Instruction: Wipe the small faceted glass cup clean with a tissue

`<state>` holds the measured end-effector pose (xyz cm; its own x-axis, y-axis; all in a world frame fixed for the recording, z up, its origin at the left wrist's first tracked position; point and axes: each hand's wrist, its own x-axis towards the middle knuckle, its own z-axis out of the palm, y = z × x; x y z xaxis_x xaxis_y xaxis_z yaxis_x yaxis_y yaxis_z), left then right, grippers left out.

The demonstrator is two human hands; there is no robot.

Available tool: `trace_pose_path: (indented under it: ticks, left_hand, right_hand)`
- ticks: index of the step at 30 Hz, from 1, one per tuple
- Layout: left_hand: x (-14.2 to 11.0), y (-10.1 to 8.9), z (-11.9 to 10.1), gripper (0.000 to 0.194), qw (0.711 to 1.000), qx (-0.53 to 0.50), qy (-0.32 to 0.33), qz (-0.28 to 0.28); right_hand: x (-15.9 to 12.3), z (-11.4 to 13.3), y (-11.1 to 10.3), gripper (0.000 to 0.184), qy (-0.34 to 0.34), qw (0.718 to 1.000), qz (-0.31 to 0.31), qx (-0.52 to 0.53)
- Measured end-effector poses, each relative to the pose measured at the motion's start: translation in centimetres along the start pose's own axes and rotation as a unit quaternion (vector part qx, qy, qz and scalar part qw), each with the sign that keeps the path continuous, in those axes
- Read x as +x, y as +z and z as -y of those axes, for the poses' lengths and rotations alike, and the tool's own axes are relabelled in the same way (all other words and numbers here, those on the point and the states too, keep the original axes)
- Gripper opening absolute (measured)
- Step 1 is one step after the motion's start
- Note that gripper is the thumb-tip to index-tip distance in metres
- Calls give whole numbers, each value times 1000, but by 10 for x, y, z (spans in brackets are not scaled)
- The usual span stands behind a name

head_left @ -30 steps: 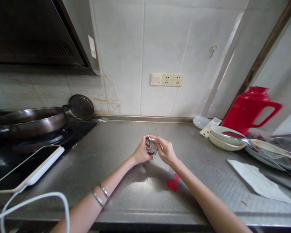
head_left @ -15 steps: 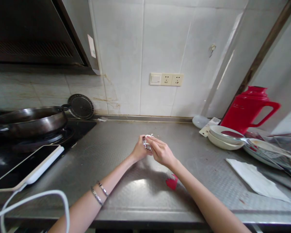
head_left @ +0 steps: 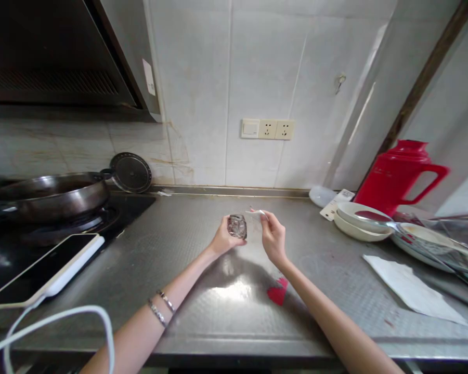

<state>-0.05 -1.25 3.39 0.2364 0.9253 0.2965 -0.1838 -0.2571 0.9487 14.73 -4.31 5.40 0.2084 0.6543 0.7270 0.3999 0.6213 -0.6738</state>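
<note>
Both hands occupied. Left hand [head_left: 223, 238] is curled around one side of a small see-through, brown-grey, faceted cup-like piece [head_left: 237, 227], glass or plastic, can't tell; thumb and fingers closed on it, near side and top exposed. Right hand [head_left: 273, 236] is just right of it, thumb and fingers pinched on a thin white strip [head_left: 255, 212], paper or tissue by the look; its tip points at the cup-like piece, with a gap between. Step in hand, my read: working the strip at the clear piece, left hand as the fixture, right hand as the tool. Next move calls for a steady left grip that leaves the faces open, and a light pinch so the strip doesn't tear or slip. The piece sits over the middle of the grey metal surface [head_left: 327, 270]; looks held up, though contact below is hidden. Nearer the person, a red heart-like patch [head_left: 277, 293] lies by the right forearm. Farther right: a white flat paper sheet [head_left: 413, 291], stacked white round bowls [head_left: 362, 234], a red handled flask [head_left: 393, 179]. Left: a white-edged, black-screened phone [head_left: 39, 265] on a white cable [head_left: 70, 313], and a round steel pan [head_left: 58, 200] on the black hob [head_left: 134, 205].
</note>
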Motion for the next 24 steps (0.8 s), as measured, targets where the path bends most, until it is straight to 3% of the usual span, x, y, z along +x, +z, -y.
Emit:
trace_pose_path:
  ticks: [3, 10, 20, 24]
  left_hand:
    - [-5, 3, -5, 72, 1000, -10, -1, 30]
    - [-12, 11, -11, 68, 999, 1, -2, 54]
    - [-6, 7, -2, 69, 996, 23, 62, 61]
    - [-2, 3, -3, 69, 996, 33, 74, 37]
  right_hand:
    - [6, -6, -1, 33, 17, 1000, 2, 2]
    - [-1, -3, 3, 32, -8, 994, 105, 36]
    - [-5, 7, 0, 29, -68, 990, 118, 22]
    - [-7, 12, -2, 29, -104, 987, 124, 19]
